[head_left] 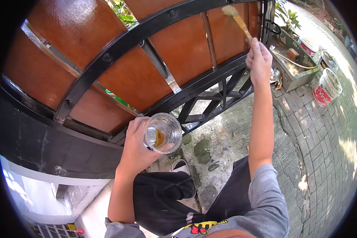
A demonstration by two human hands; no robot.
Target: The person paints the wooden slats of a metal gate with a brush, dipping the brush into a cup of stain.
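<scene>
My left hand (137,146) is wrapped round a clear plastic cup (173,135), which has a little amber liquid in the bottom. Up at the right, my right hand (259,61) grips the handle of a paintbrush (242,24) with pale bristles. The bristles are over a reddish-brown panel (222,33) of the gate; whether they touch it I cannot tell. Black metal bars (146,29) frame the glossy panels, and a curved bar crosses them.
On the right, a white bucket with red lettering (326,88) stands on the brick paving (305,119), with more buckets behind it. A planter box (301,77) is beside them. Black crossed bars (214,101) form the gate's lower part, above the stained concrete (202,150).
</scene>
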